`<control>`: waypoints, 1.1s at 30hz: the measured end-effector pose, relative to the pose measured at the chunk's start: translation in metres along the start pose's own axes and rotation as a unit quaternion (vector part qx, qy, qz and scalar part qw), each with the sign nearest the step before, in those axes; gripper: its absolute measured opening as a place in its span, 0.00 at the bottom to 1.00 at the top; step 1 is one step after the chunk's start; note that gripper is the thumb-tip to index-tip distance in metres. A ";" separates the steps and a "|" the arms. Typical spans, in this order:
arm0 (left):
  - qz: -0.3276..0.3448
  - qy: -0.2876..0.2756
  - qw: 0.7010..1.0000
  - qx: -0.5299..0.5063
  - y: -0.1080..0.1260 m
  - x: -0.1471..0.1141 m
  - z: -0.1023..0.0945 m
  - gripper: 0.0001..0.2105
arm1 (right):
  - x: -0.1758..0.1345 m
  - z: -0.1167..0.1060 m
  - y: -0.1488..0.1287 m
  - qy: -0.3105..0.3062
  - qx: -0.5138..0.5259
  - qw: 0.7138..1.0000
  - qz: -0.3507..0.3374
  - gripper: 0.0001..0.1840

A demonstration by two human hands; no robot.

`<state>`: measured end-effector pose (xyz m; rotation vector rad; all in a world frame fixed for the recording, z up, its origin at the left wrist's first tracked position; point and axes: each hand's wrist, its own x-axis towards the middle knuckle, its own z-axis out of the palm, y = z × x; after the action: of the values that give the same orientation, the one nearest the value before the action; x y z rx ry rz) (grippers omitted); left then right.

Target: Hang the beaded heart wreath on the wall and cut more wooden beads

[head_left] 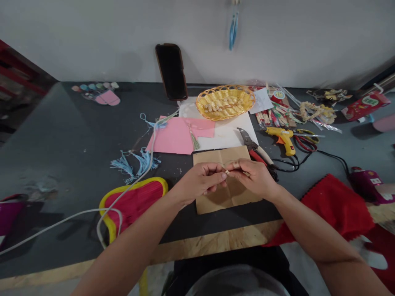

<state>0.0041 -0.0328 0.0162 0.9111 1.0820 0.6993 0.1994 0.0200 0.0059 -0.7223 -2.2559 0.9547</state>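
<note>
My left hand (210, 179) and my right hand (251, 174) meet over a sheet of brown cardboard (212, 203). Between their fingertips is a small pale piece (227, 172), too tiny to name; both hands pinch it, thumbs against forefingers. Just past my right hand lie pruning shears (254, 148) with red and white handles, blades pointing away. A yellow woven basket (226, 88) stands beyond the hands and contains small pale bits. Pink paper (173, 137) lies to the left of it, with a greenish tassel (194, 140) on top.
A phone (172, 72) leans on the wall. Light blue tassels (135, 164) and a pink and yellow pad (135, 201) lie left, crossed by a white cable (151, 156). To the right are a yellow glue gun (282, 137), wrapped sticks (277, 113), red cloth (336, 209) and a drink carton (365, 105).
</note>
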 end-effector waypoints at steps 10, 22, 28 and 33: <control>0.008 -0.010 1.000 -0.005 -0.001 0.001 0.000 0.12 | -0.001 0.001 0.002 0.007 -0.011 1.000 -0.005 0.05; 0.005 0.006 1.000 0.002 -0.002 0.002 0.001 0.13 | -0.002 0.002 0.006 0.008 -0.025 1.000 0.004 0.06; 0.008 0.014 1.000 0.018 -0.001 0.001 0.002 0.15 | -0.002 0.001 0.006 0.002 -0.033 0.999 0.004 0.07; 0.010 0.021 0.999 0.025 -0.001 0.001 0.002 0.15 | -0.002 0.002 0.007 0.008 -0.046 0.999 -0.008 0.07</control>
<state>0.0061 -0.0331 0.0151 0.9541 1.1330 0.7142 0.2017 0.0219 -0.0014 -0.7473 -2.3002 0.8395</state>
